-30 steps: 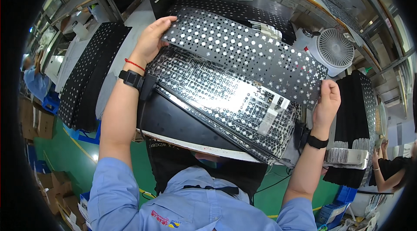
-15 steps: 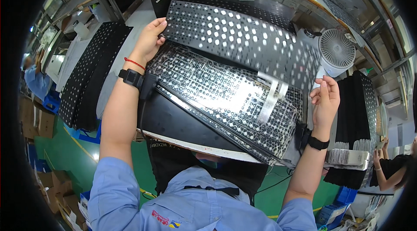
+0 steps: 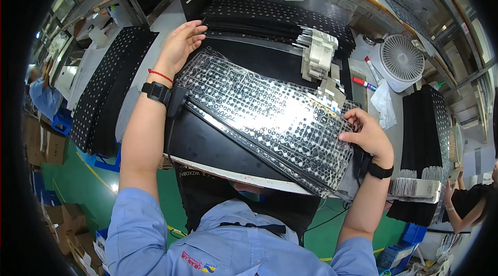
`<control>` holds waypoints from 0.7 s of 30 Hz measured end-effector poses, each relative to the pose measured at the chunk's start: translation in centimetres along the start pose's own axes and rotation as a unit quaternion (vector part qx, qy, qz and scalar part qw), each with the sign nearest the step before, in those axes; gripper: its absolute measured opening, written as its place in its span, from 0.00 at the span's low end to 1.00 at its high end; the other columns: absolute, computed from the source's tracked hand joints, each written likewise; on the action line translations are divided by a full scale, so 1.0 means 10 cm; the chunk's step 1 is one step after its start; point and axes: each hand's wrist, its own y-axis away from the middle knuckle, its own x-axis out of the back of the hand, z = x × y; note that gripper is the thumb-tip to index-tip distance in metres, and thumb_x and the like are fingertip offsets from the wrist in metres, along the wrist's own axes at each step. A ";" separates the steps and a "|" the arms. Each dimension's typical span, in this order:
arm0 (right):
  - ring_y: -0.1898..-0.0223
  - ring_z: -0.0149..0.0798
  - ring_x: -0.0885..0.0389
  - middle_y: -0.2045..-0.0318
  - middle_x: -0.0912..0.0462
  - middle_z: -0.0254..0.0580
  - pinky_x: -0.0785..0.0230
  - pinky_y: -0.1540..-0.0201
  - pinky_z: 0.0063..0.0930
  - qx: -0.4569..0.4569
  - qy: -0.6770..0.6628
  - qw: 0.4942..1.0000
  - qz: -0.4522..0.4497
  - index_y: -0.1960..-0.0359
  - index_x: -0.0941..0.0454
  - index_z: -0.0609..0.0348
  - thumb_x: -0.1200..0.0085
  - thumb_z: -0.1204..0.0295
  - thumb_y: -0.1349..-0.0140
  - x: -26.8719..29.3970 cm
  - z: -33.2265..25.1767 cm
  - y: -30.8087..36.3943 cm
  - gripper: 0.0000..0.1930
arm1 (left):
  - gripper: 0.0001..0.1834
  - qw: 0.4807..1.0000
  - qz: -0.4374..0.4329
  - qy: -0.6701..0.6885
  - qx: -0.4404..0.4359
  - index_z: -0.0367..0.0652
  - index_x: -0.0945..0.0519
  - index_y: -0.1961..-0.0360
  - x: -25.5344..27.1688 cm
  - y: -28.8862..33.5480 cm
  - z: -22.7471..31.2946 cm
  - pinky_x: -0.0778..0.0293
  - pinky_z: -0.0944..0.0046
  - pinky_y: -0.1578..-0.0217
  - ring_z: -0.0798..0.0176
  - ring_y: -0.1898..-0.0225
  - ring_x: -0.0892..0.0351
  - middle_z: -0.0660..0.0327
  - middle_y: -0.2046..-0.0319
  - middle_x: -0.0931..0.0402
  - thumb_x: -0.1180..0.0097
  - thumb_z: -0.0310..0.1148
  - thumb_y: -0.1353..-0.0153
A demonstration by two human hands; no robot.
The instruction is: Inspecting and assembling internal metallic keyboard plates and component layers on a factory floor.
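A clear perforated panel [image 3: 249, 99] with rows of round holes lies slantwise on the black work surface [image 3: 207, 141], shining brightly in its middle. At its far left corner my left hand [image 3: 182, 42] hovers with fingers stretched and nothing in them. My right hand [image 3: 367, 133] is at the panel's right end, thumb and forefinger apart over its edge; whether it touches the panel I cannot tell. Just beyond that end is a pile of pale flat strips [image 3: 317, 55], with shiny strips [image 3: 332, 92] hanging toward the panel. Dark sheets with pale dots [image 3: 275, 16] are stacked behind.
To the right stand a white fan [image 3: 402, 60], a red marker [image 3: 364, 84] and a crumpled white cloth [image 3: 383, 105]. Dotted black sheets [image 3: 106, 89] lie at left, more black sheets [image 3: 417, 136] at right. Another person's arm [image 3: 459, 211] shows at far right.
The dotted dark sheet has left both hands. My right hand has moved down and left to the panel's end; my left hand has opened. The pale strip pile is now visible.
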 end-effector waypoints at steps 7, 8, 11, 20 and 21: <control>0.70 0.19 0.30 0.69 0.22 0.26 0.37 0.67 0.15 0.035 -0.181 0.974 0.129 0.57 0.22 0.63 0.41 0.77 0.39 -0.04 0.05 -0.09 0.10 | 0.17 0.999 -0.012 -0.044 0.014 0.39 0.28 0.44 -0.04 0.01 -0.01 0.27 0.70 0.54 0.70 0.56 0.24 0.60 0.52 0.23 0.55 0.38 0.28; 0.69 0.18 0.28 0.69 0.21 0.27 0.35 0.66 0.14 0.022 -0.184 0.971 0.152 0.55 0.23 0.64 0.45 0.78 0.36 -0.04 -0.01 -0.07 0.09 | 0.17 0.998 -0.012 -0.054 0.013 0.39 0.28 0.44 -0.05 0.01 -0.01 0.27 0.70 0.53 0.70 0.56 0.24 0.59 0.51 0.23 0.55 0.38 0.28; 0.70 0.18 0.28 0.69 0.21 0.28 0.35 0.67 0.13 0.061 -0.199 0.957 0.204 0.53 0.23 0.64 0.46 0.78 0.35 -0.02 -0.02 -0.08 0.09 | 0.18 0.996 -0.017 -0.081 0.024 0.40 0.27 0.44 -0.07 0.02 -0.02 0.28 0.70 0.52 0.70 0.54 0.24 0.59 0.49 0.23 0.54 0.39 0.28; 0.65 0.20 0.28 0.65 0.21 0.30 0.35 0.60 0.15 0.115 -0.256 0.917 0.282 0.54 0.24 0.65 0.48 0.77 0.32 0.01 0.03 -0.12 0.08 | 0.15 0.979 -0.149 -0.114 0.084 0.36 0.23 0.50 -0.13 0.09 0.01 0.25 0.73 0.56 0.71 0.59 0.20 0.59 0.59 0.18 0.42 0.31 0.36; 0.65 0.20 0.28 0.66 0.21 0.30 0.35 0.60 0.15 0.115 -0.262 0.911 0.297 0.54 0.24 0.65 0.48 0.77 0.32 0.02 0.03 -0.13 0.08 | 0.15 0.978 -0.166 -0.097 0.085 0.36 0.22 0.51 -0.13 0.10 0.00 0.24 0.73 0.57 0.72 0.61 0.19 0.60 0.61 0.18 0.40 0.29 0.37</control>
